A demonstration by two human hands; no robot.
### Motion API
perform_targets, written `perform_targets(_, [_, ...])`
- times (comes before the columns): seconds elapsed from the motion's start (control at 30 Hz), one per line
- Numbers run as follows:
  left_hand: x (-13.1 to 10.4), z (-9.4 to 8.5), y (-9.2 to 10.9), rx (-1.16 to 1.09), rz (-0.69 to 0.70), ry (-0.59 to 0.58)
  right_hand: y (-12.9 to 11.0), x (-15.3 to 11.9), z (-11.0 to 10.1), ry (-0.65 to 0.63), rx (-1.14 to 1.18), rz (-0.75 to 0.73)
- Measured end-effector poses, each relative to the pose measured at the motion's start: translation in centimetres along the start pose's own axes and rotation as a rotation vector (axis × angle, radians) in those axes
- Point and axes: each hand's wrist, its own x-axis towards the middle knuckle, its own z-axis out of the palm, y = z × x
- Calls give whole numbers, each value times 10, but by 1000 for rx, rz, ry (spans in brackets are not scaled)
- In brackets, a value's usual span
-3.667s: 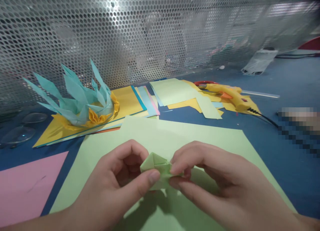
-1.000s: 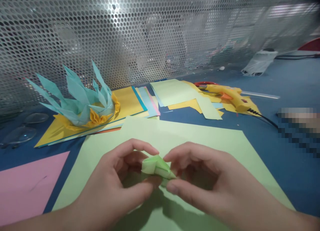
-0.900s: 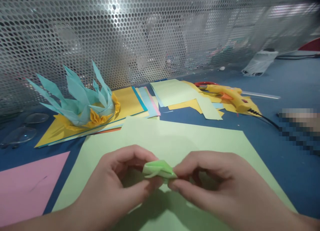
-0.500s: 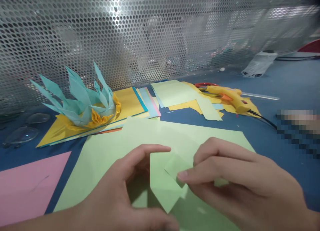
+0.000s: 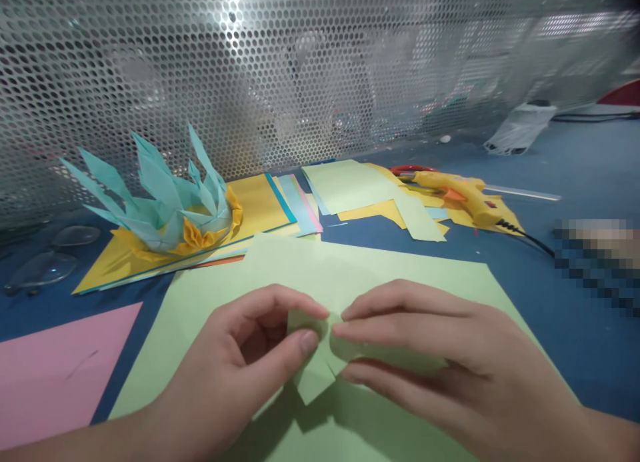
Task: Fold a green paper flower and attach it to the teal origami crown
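A small folded piece of pale green paper (image 5: 313, 379) is held up between my two hands. My left hand (image 5: 250, 355) pinches its upper left part between thumb and forefinger. From the other side, my right hand (image 5: 430, 349) grips it with the fingertips, and the fingers cover much of the paper's right side. Under both hands lies a large pale green sheet (image 5: 200, 322), with their shadow falling across it.
Behind on the left, a blue and yellow origami piece (image 5: 165, 209) stands on stacked coloured paper (image 5: 270, 202). Glasses (image 5: 43, 269) and a pink sheet (image 5: 55, 369) lie left. A yellow glue gun (image 5: 465, 195) rests on paper scraps at back right. A perforated metal panel (image 5: 300, 69) stands behind.
My left thumb has come up and now pinches the folded paper with the forefinger. My right fingers have moved left, close to the left fingertips. The paper has turned and shifted slightly left.
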Motion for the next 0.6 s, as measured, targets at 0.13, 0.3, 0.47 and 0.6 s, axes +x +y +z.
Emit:
perform_targets(0.13, [0,0,1,97,12,-19,0,1,-1,-9,13,4])
perform_targets(0.3, [-1,1,-1,145,81,-27,0,1,1,9,52,64])
perform_targets(0.47, [-3,0,-5,170,147,0,-1,2,4,-3,164,176])
perform_targets(0.6, [-5,0,-4,217,210,26,0,3,6,-46,219,232])
